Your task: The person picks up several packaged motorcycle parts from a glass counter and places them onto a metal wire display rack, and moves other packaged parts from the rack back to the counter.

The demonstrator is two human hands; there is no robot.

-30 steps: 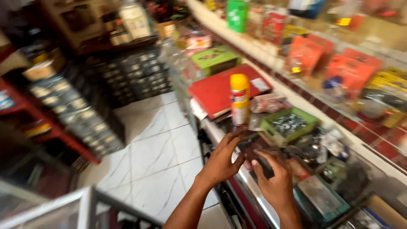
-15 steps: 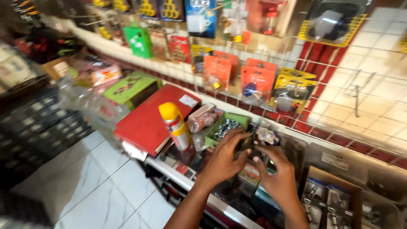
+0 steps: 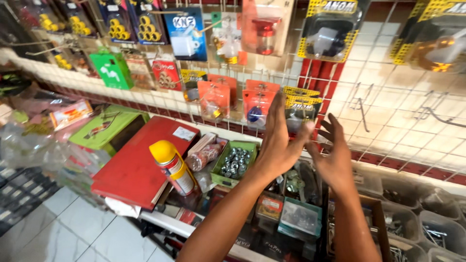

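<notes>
both hands have lifted off the cluttered bench since half a second ago and now rise toward the wire grid wall. the left hand (image 3: 279, 140) is flat and open, empty; the right hand (image 3: 335, 155) is spread and, as far as the blur shows, also empty. nearest them hang a yellow-and-black blister pack (image 3: 298, 109) and an orange blister pack (image 3: 257, 104). below sit a green tray of nuts (image 3: 234, 165), a yellow-capped spray can (image 3: 174, 167) and a red book (image 3: 141, 167).

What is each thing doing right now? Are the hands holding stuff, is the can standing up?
left hand: raised, open, holding nothing
right hand: raised, open, holding nothing
spray can: tilted, yellow cap on
green tray: open, holds metal nuts
red book: closed, lying flat
</notes>
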